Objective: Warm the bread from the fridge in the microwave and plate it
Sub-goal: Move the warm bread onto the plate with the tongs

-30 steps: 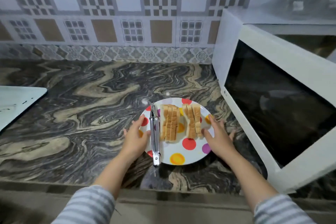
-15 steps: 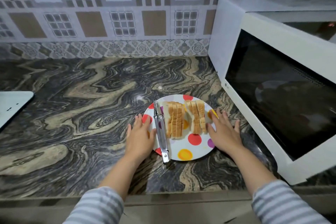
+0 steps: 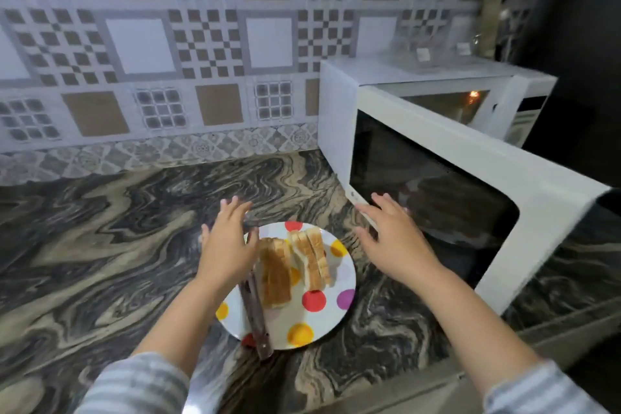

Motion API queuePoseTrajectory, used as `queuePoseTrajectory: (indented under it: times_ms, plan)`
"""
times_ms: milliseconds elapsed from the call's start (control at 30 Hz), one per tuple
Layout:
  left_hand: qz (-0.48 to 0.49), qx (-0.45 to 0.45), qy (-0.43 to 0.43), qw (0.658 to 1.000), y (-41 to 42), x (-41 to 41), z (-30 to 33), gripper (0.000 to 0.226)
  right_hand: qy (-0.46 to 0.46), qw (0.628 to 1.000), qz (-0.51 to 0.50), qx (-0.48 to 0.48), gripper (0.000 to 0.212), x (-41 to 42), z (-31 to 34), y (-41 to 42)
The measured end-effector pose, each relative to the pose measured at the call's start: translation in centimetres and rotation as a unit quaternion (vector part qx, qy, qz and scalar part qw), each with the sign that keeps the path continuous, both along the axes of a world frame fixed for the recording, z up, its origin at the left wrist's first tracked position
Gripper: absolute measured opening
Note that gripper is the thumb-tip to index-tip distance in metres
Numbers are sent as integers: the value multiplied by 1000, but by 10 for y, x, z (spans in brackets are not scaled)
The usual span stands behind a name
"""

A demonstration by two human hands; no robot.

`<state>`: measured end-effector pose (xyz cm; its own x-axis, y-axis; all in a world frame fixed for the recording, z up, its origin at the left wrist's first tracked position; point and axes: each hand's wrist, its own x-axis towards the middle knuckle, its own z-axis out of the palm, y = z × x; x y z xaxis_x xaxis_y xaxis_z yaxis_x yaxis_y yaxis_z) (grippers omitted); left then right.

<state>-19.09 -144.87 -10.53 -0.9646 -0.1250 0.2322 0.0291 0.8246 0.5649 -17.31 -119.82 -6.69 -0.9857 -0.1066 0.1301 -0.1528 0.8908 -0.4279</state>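
Both hands have lifted off the plate rim since the earlier frame: left hand (image 3: 228, 242) hovers over the plate's (image 3: 339, 309) left edge, right hand (image 3: 389, 239) sits near the open microwave door (image 3: 437, 202), fingers spread, holding nothing. Bread slices (image 3: 292, 265) sit mid-plate with tongs (image 3: 257, 312) overhanging the near rim. Counter (image 3: 100, 245) left of the plate is open; the door crowds the right.

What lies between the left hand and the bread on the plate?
In the head view, the tongs lie on the plate between the left hand and the bread, partly under the hand.
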Motion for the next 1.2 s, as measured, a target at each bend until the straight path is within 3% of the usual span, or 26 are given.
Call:
queuePoseTrajectory:
  times_ms: [133, 267, 400, 567, 733, 800, 900, 1200]
  plan:
    - [-126, -5, 88, 988, 65, -33, 59, 44, 151, 983, -48, 97, 50, 24, 66, 13]
    - [-248, 1, 154, 956, 142, -55, 106, 43, 280, 933, -138, 176, 48, 38, 100, 35]
    - [-320, 16, 186, 929, 204, -69, 133, 47, 198, 923, -216, 249, 67, 44, 111, 64]
    - [-352, -76, 208, 910, 258, -84, 137, 50, 161, 910, -252, 288, 71, 32, 111, 99]
    - [-305, -166, 214, 913, 299, -104, 133, 65, 130, 919, -261, 266, 67, -4, 110, 169]
    - [-271, -218, 216, 913, 316, -117, 132, 81, 126, 930, -233, 254, 67, -29, 110, 201]
    - [-209, -282, 210, 913, 340, -137, 131, 86, 118, 945, -174, 251, 69, -70, 111, 243]
    - [-54, -329, 165, 928, 391, -187, 133, 91, 149, 957, -11, 248, 72, -180, 114, 316]
